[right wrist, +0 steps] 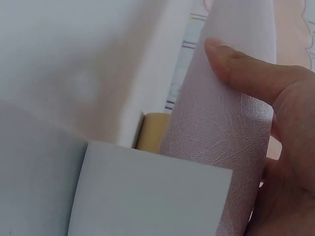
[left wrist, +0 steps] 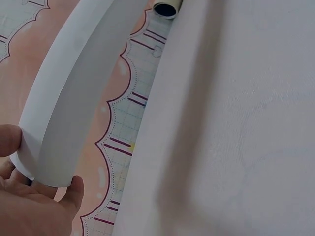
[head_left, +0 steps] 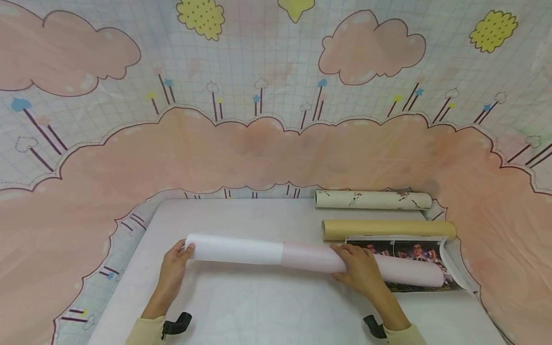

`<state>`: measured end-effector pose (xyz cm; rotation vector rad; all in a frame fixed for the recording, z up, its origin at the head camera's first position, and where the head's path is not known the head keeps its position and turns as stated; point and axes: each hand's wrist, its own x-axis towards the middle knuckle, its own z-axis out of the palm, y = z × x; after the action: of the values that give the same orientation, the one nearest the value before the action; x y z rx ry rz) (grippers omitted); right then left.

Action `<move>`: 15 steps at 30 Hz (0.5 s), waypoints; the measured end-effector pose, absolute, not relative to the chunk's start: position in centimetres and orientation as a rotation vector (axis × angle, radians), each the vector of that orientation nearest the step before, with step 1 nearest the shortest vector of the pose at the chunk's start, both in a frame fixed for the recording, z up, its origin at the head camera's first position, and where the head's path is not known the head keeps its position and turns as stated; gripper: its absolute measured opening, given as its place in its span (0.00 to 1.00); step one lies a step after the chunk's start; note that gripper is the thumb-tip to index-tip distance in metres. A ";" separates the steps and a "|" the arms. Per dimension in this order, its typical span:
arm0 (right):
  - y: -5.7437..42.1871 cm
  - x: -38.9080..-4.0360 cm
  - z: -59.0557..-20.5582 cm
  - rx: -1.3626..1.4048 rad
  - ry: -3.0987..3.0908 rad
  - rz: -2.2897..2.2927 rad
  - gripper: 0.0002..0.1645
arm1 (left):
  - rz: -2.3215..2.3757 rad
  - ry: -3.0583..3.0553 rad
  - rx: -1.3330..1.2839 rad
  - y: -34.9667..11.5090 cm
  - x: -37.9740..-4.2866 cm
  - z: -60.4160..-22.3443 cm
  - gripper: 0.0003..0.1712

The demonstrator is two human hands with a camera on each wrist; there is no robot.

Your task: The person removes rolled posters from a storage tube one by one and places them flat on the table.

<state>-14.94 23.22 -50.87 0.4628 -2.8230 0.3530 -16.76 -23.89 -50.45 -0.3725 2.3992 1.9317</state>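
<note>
My left hand [head_left: 173,263] pinches the left end of a curled white paper sheet [head_left: 235,249]. In the left wrist view the fingers [left wrist: 73,194] hold the paper's end, and a long loose edge runs along the white sheet [left wrist: 74,93]. A pale pink roll with a crinkled surface [head_left: 409,270] continues from the white paper to the right. Around its middle my right hand [head_left: 358,268] grips from above, thumb [right wrist: 241,69] laid across the pink roll [right wrist: 216,123]. The white sheet's straight edge [right wrist: 157,191] overlaps the pink surface.
Behind the right hand lie a tan roll [head_left: 388,230] and a cream patterned roll [head_left: 373,200]. Under the pink roll's right end is a dark photo poster [head_left: 453,278] with curling edges. The white table [head_left: 258,311] stands before a cloud-print cloth [head_left: 276,158].
</note>
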 end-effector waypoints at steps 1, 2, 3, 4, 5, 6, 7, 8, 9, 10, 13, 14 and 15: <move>23.2 -15.0 -50.9 0.465 -2.818 0.350 0.47 | 1.938 2.394 -0.379 -24.0 -16.8 -50.5 0.33; 23.3 -15.0 -50.9 0.467 -2.816 0.347 0.47 | 1.944 2.391 -0.388 -24.1 -16.8 -50.5 0.33; 23.3 -15.0 -50.8 0.467 -2.817 0.347 0.47 | 1.949 2.386 -0.394 -24.1 -16.8 -50.5 0.33; 23.3 -15.0 -50.8 0.466 -2.819 0.345 0.47 | 1.952 2.383 -0.402 -24.2 -16.8 -50.5 0.33; 23.3 -15.0 -50.7 0.466 -2.822 0.343 0.47 | 1.958 2.376 -0.408 -24.3 -16.8 -50.5 0.33; 23.4 -14.9 -50.7 0.465 -2.825 0.339 0.47 | 1.961 2.372 -0.408 -24.3 -16.7 -50.5 0.33; 23.4 -14.9 -50.6 0.464 -2.827 0.334 0.47 | 1.964 2.369 -0.405 -24.4 -16.7 -50.5 0.34; 23.5 -14.9 -50.5 0.463 -2.828 0.331 0.47 | 1.964 2.370 -0.404 -24.4 -16.7 -50.5 0.34; 23.5 -14.8 -50.5 0.463 -2.828 0.331 0.47 | 1.967 2.367 -0.400 -24.4 -16.7 -50.6 0.34; 23.5 -14.8 -50.5 0.463 -2.827 0.329 0.47 | 1.971 2.367 -0.400 -24.4 -16.7 -50.6 0.34; 23.7 -14.8 -50.5 0.468 -2.817 0.319 0.48 | 1.980 2.371 -0.406 -24.5 -16.7 -50.6 0.33; 23.8 -14.8 -50.6 0.468 -2.814 0.317 0.48 | 1.986 2.370 -0.409 -24.5 -16.7 -50.6 0.33; 23.9 -14.8 -50.6 0.471 -2.810 0.319 0.48 | 1.990 2.369 -0.411 -24.5 -16.6 -50.6 0.33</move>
<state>-14.81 23.88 -50.59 0.4707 -2.8102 0.3186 -16.64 -24.51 -50.63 -0.4106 2.3694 1.9899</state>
